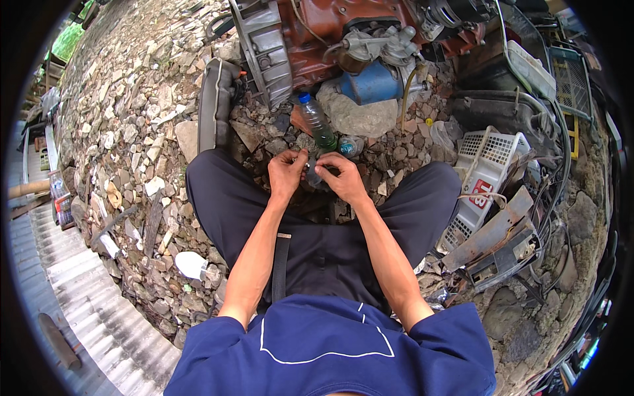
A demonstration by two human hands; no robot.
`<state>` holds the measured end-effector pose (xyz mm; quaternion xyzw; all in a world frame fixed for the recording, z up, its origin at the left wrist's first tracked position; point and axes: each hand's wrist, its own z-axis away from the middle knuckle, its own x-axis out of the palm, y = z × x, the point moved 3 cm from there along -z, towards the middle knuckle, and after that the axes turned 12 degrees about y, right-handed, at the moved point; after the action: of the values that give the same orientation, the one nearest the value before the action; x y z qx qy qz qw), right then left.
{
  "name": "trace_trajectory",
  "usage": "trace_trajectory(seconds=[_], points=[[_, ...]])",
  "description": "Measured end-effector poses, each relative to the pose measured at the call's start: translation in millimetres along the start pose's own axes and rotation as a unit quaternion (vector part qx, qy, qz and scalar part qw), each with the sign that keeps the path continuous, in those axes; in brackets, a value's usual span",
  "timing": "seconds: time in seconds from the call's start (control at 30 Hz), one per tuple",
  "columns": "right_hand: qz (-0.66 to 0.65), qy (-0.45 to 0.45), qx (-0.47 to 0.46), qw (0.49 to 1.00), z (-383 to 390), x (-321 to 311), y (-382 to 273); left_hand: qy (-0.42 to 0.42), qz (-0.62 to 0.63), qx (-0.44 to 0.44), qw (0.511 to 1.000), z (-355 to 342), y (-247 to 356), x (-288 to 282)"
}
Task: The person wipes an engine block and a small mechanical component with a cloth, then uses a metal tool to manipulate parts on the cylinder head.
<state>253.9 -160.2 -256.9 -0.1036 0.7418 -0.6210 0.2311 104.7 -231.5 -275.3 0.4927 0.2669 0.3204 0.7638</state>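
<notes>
Mid-frame, the left hand (285, 178) and right hand (346, 179) are curling their fingers below the bottle (318, 125), seemingly doing fine work; what they're gripping, I can't tell; it's calling for steadiness.

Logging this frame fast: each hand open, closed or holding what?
Left hand: fingers curled; whether it grips something small cannot be told.
Right hand: fingers bent, near the clear plastic bottle with a blue cap; any grip cannot be told.

PLACE: looked like an outdoor scrap yard | GROUND: broken-stone rubble (142, 125) stretched at 10 o'clock | 12 o'clock: rust-red engine (312, 56) sat on the rubble | 3 o'clock: scrap metal (492, 232) lay beside a white crate (467, 206) | 8 o'clock: corrugated sheeting (92, 284) edged the rubble
</notes>
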Motion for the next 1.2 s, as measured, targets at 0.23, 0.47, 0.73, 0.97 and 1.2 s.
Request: trace_trajectory(seconds=[0.23, 0.47, 0.73, 0.97, 1.2], points=[[-0.09, 0.025, 0.167, 0.982, 4.8, 4.5, 36.4, -0.003, -0.042, 0.09, 0.995, 6.3, 5.6, 5.9], [-0.035, 0.063, 0.062, 0.995, 5.5, 7.6, 13.0, 0.017, -0.044, 0.115, 0.992, 5.1, 1.1, 3.5], [-0.032, 0.325, 0.177, 0.928, -5.6, -37.8, 51.6, 0.091, 0.07, 0.071, 0.991, -2.3, 5.3, -2.6], [-0.058, 0.207, 0.453, 0.865, -1.9, -52.9, 94.2, 0.159, 0.159, -0.007, 0.974, -21.3, -3.8, -14.5], [0.397, -0.164, 0.385, 0.817, 19.1, -14.4, 106.1, 0.103, 0.134, -0.046, 0.985, -17.7, -11.2, 1.2]])
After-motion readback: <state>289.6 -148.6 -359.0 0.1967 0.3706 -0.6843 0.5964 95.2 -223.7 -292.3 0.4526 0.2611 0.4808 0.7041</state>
